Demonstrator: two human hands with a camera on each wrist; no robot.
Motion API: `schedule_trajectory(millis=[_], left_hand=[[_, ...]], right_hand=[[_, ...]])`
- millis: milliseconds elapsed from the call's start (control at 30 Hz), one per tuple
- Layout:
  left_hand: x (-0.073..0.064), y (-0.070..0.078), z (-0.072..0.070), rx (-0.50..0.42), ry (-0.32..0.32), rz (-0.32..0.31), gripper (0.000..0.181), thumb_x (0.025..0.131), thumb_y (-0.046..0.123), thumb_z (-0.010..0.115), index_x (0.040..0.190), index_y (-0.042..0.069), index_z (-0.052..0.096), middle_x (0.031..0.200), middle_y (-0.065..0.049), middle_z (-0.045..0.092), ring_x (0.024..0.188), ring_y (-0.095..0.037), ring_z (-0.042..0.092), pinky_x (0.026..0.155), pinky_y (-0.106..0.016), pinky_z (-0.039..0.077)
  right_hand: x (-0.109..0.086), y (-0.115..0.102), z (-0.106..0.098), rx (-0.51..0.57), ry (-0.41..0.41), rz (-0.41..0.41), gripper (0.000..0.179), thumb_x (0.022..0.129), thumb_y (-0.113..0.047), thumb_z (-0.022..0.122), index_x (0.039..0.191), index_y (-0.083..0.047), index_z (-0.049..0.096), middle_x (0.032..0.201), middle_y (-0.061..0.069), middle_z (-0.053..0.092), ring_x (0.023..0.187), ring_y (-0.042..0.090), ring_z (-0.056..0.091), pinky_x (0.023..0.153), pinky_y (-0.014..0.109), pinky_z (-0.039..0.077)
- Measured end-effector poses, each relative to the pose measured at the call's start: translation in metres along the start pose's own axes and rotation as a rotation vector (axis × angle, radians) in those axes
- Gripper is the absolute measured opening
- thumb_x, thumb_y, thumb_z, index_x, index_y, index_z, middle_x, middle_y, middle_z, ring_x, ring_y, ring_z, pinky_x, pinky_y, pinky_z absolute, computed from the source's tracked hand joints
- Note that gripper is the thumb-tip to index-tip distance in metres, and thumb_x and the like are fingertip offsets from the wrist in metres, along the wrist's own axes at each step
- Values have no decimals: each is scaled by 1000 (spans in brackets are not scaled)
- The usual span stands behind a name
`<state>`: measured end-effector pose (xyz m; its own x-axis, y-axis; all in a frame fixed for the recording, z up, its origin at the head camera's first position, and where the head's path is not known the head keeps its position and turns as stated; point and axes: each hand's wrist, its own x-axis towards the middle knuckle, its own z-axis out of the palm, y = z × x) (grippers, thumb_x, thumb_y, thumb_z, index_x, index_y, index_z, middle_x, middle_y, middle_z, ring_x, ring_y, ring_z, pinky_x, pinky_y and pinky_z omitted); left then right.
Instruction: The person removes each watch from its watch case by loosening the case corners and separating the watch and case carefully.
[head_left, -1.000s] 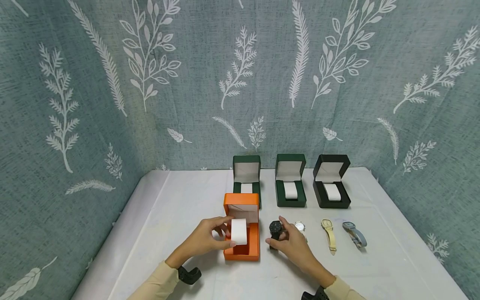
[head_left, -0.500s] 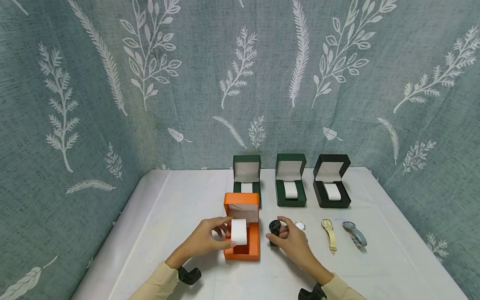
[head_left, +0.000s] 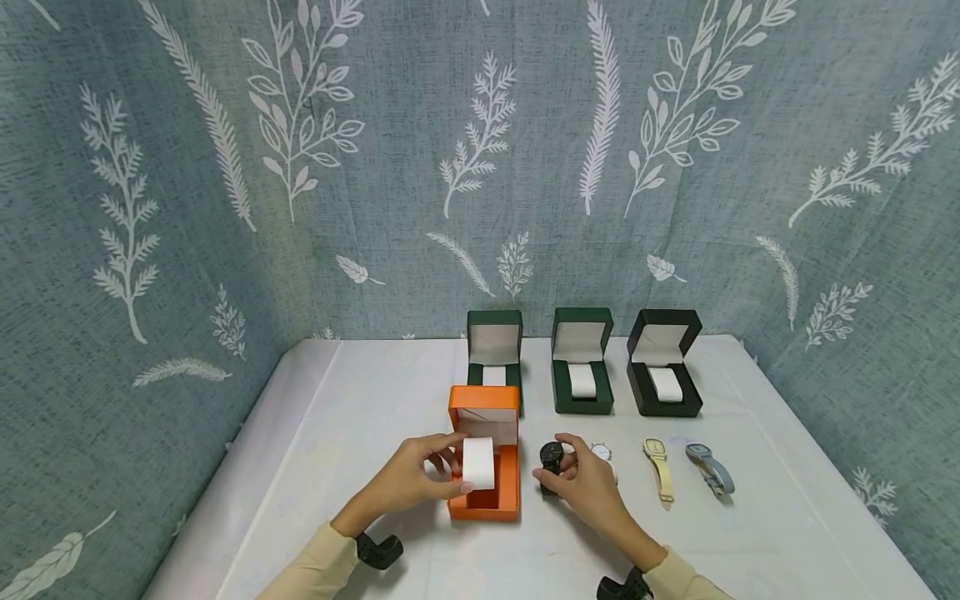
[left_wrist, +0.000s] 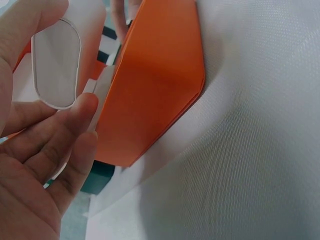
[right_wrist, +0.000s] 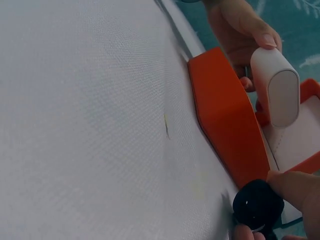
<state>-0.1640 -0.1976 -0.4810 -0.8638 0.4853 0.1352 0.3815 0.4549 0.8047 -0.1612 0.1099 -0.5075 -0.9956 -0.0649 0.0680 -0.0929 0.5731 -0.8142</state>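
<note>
My left hand [head_left: 422,468] pinches a white watch cushion [head_left: 478,463] between thumb and fingers, holding it over the base of an orange watch box [head_left: 508,492] whose lid stands up. In the right wrist view the cushion [right_wrist: 283,95] shows its flat oval end, lifted above the orange wall [right_wrist: 227,115]. To the right of the box, my right hand [head_left: 588,482] grips a black wristwatch [head_left: 551,457] by its sides, dial facing up. The right wrist view shows that watch [right_wrist: 257,204] as a dark round shape between thumb and fingers.
A silver watch [head_left: 601,451], partly behind my right hand, a gold watch [head_left: 657,467] and a blue-strapped watch [head_left: 712,471] lie to the right. Behind stand two green boxes [head_left: 582,408] [head_left: 493,318] and a black box [head_left: 667,409], lids up, each with a white cushion.
The right hand and the black watch have shifted only very slightly. The left hand holds the cushion in the same place.
</note>
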Motion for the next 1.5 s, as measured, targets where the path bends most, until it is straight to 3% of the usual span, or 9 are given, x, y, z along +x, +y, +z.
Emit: schedule_trajectory(millis=[233,533,767,1000,1200,1500], left_hand=[[1,0,1,2,-3,-11,79,84,41,86,146,4,56,97,4,70,83,-15,66,73,-38,58],[1,0,2,-11,-15,-23,79,82,40,87,146,5,57,98,6,68,85,-18,66,73,-36,58],[2,0,1,5,-9,-16,80,83,42,87,147,5,56,98,6,69,84,-16,65,73,-36,58],[1,-1,-1,21,4,12,80,83,42,87,147,6,57,97,5,70,84,-16,66,72,-34,57],[1,0,-1,11,1,6,80,83,42,87,146,4,57,98,5,69,84,-16,66,73,-35,58],[0,1,-3,21,7,-11,79,83,42,87,147,7,57,98,6,70,84,-14,65,73,-33,57]], right_hand=[[-2,0,-2,-28,32,-11,64,80,-31,91,132,-6,64,99,7,59,72,10,54,67,30,43],[-5,-1,-3,-15,70,-33,49,80,-27,91,120,-9,70,103,12,55,78,16,50,70,33,39],[-3,0,-4,-9,83,-81,40,82,-25,90,113,-9,72,99,8,57,78,15,54,72,31,41],[-1,0,-3,35,63,-163,36,82,-22,90,112,-10,73,108,5,66,96,19,63,84,36,58],[-2,-1,-2,-6,56,-199,37,80,-30,91,111,-19,74,108,-4,68,105,20,63,94,46,52],[-2,-5,-3,-37,63,-275,36,77,-28,93,108,-21,76,106,-9,68,104,14,60,92,43,51]])
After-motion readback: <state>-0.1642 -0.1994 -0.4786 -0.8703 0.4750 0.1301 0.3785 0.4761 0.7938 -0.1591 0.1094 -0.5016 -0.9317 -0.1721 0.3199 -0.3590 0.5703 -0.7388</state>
